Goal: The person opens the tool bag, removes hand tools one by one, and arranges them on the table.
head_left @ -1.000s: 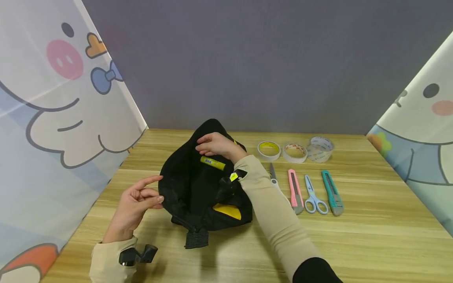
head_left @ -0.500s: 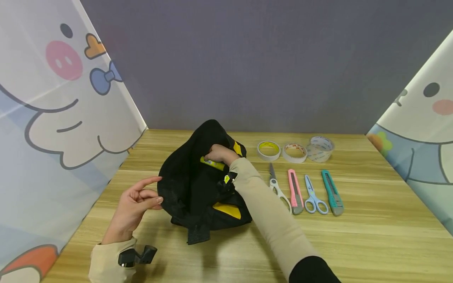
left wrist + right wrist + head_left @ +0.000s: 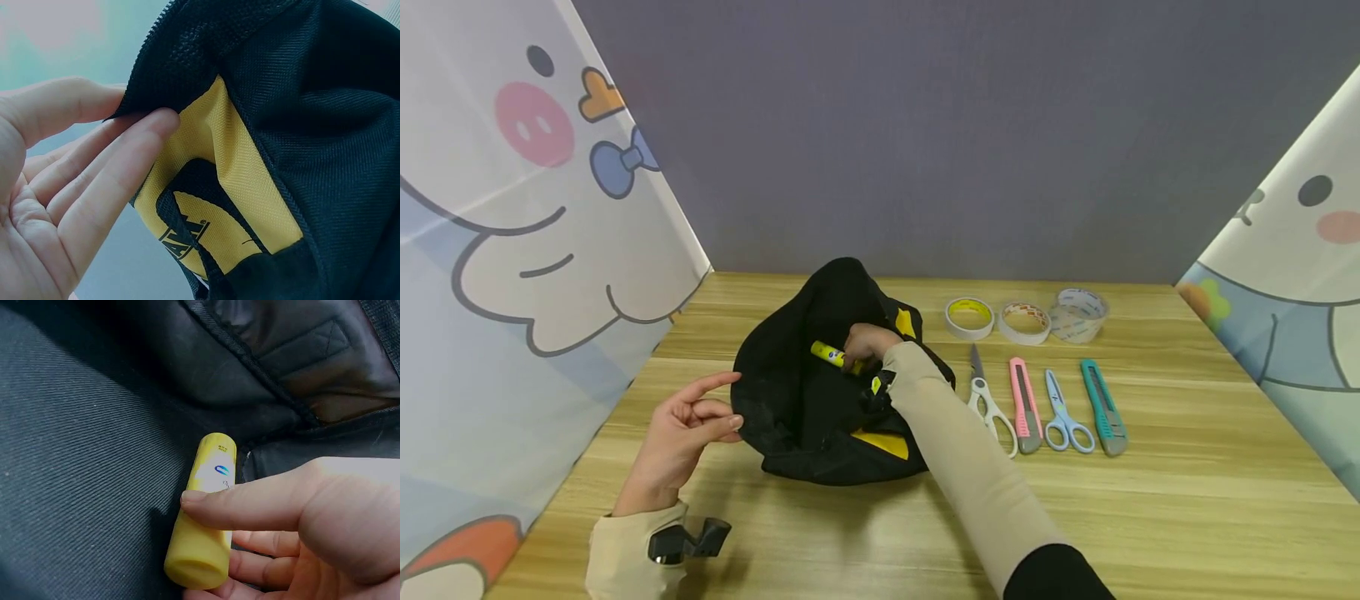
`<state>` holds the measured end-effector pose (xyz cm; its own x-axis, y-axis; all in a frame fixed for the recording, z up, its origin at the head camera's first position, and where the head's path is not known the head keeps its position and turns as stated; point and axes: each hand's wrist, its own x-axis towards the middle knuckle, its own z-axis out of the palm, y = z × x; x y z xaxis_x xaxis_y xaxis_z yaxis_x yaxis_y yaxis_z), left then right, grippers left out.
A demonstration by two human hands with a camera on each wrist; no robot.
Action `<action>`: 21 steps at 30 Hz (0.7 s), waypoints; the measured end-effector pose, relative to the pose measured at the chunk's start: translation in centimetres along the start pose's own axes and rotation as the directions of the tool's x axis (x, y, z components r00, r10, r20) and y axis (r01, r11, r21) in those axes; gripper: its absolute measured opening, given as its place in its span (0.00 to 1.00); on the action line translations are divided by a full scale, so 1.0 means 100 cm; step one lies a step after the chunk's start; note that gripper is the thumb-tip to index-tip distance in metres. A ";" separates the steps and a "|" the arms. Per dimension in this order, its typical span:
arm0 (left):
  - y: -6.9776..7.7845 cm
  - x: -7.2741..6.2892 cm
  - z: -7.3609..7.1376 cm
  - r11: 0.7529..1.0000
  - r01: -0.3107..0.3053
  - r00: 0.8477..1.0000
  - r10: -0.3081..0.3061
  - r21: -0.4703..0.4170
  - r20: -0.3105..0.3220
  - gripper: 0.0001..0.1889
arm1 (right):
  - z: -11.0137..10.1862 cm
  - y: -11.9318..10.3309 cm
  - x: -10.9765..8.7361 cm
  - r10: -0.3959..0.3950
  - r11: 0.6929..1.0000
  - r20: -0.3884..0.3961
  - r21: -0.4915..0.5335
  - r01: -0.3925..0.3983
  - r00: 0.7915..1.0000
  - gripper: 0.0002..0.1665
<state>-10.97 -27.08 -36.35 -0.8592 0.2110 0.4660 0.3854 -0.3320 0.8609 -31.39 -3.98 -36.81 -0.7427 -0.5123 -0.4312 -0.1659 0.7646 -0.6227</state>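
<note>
A black zippered bag [image 3: 808, 454] with yellow panels lies gaping on the table. My left hand [image 3: 677, 433] pinches its left edge between thumb and fingers; the left wrist view shows the zipper edge [image 3: 156, 50] at the thumb and a yellow panel [image 3: 250, 187] with dark lettering below. Inside the bag, my right hand [image 3: 868, 342] holds a yellow glue stick [image 3: 203, 544] with a white label. Its thumb lies across the side of the stick, the other fingers behind it. The glue stick's labelled end [image 3: 826, 352] sticks out left of the hand in the head view.
Right of the bag lie white-handled scissors [image 3: 987, 404], a pink utility knife [image 3: 1024, 404], blue scissors [image 3: 1058, 412] and a teal utility knife [image 3: 1103, 408]. Behind them stand tape rolls [image 3: 968, 319], [image 3: 1024, 325] and a wide clear tape roll [image 3: 1078, 317]. A grey panel [image 3: 925, 142] closes the back.
My right hand has gone down into the bag and taken hold of the glue stick, which has shifted slightly left. The strap end at the bag's front has slipped out of sight. My left hand barely moved.
</note>
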 end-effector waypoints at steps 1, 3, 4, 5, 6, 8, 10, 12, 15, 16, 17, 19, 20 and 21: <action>0.000 0.000 0.000 1.000 0.002 1.000 -0.002 0.000 0.000 0.31 | 0.000 0.001 0.000 0.000 1.000 0.000 0.008 0.000 1.000 0.09; 0.000 0.000 0.000 1.000 0.007 1.000 -0.007 -0.002 0.002 0.31 | 0.001 0.002 0.001 -0.004 1.000 -0.001 0.025 0.004 1.000 0.09; 0.000 0.000 0.000 1.000 0.009 1.000 -0.009 -0.001 0.000 0.31 | 0.001 0.002 0.000 -0.006 0.999 -0.001 0.038 0.006 1.000 0.10; 0.000 0.000 0.000 1.000 0.010 1.000 -0.010 0.000 -0.001 0.31 | 0.000 0.002 0.000 -0.010 0.999 -0.003 0.048 0.010 1.000 0.10; 0.000 -0.001 0.000 1.000 0.010 1.000 -0.010 0.002 -0.004 0.31 | 0.000 0.002 -0.001 -0.016 0.998 -0.004 0.057 0.016 1.000 0.10; 0.001 -0.001 -0.001 1.000 0.012 1.000 -0.012 0.010 -0.007 0.31 | 0.000 0.002 -0.002 -0.030 0.996 -0.009 0.081 0.031 0.999 0.11; 0.001 -0.001 -0.001 1.000 0.012 1.000 -0.012 0.013 -0.010 0.31 | -0.001 0.001 -0.005 -0.050 0.992 -0.011 0.111 0.051 0.999 0.11; 0.001 -0.001 -0.001 1.000 0.011 1.000 -0.011 0.008 -0.007 0.31 | -0.003 0.000 -0.007 -0.073 0.987 -0.010 0.144 0.074 0.997 0.11; 0.001 0.000 -0.001 1.000 0.012 1.000 -0.012 -0.002 0.002 0.31 | -0.007 -0.003 -0.011 -0.104 0.973 -0.004 0.206 0.103 0.995 0.12; 0.001 0.000 -0.001 1.000 0.012 1.000 -0.012 -0.004 0.004 0.31 | -0.008 -0.004 -0.012 -0.114 0.967 -0.001 0.228 0.112 0.993 0.12; 0.000 0.000 -0.001 1.000 0.012 1.000 -0.012 -0.002 0.005 0.31 | -0.010 -0.005 -0.013 -0.124 0.961 0.003 0.248 0.119 0.992 0.13; 0.000 0.000 -0.001 1.000 0.014 1.000 -0.014 0.000 0.005 0.31 | -0.013 -0.008 -0.015 -0.145 0.947 0.016 0.291 0.134 0.989 0.14; 0.001 0.000 -0.001 1.000 0.014 1.000 -0.014 0.003 0.002 0.31 | -0.014 -0.010 -0.016 -0.160 0.941 0.022 0.306 0.146 0.987 0.14; 0.001 -0.001 -0.001 1.000 0.014 1.000 -0.014 0.005 0.000 0.31 | -0.016 -0.012 -0.018 -0.177 0.934 0.028 0.320 0.158 0.984 0.15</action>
<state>-10.92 -27.22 -36.33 -0.8648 0.2154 0.4536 0.3748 -0.3243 0.8685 -30.91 -3.38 -34.28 -0.6833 -0.6500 -0.3326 -0.0647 0.5076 -0.8591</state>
